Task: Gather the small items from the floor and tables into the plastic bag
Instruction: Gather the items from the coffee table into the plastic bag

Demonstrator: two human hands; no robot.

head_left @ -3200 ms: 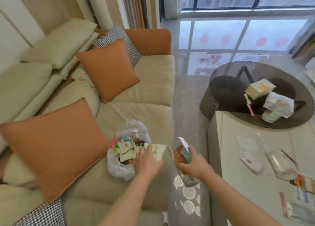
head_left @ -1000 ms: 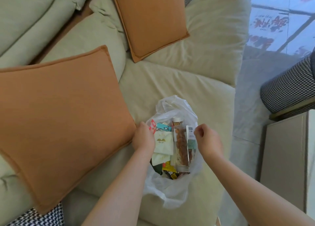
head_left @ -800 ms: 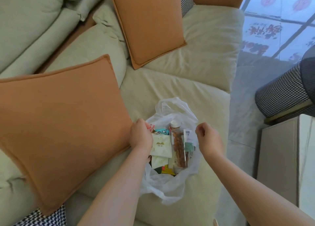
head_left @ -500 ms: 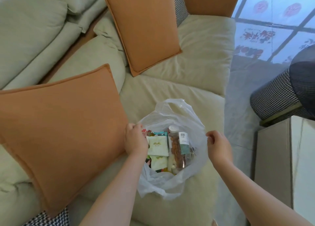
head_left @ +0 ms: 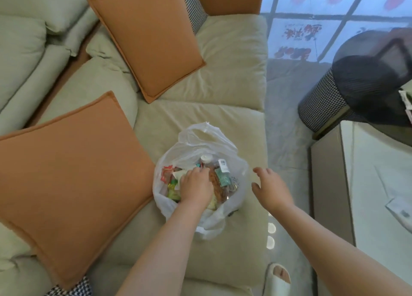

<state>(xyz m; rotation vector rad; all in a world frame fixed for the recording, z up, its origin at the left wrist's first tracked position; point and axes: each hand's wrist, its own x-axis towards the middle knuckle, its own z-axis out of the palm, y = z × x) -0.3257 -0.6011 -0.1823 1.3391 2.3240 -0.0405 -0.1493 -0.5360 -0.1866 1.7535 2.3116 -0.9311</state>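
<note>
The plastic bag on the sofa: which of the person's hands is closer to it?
Left. The left hand is down inside the plastic bag, on top of the items in it. The right hand hovers open just beside the bag's right edge, holding nothing.

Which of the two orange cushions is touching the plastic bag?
The large near orange cushion: its edge meets the plastic bag. The far orange cushion lies apart.

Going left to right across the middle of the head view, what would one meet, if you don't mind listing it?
Large orange cushion → plastic bag with left hand inside → right hand → white table.
</note>
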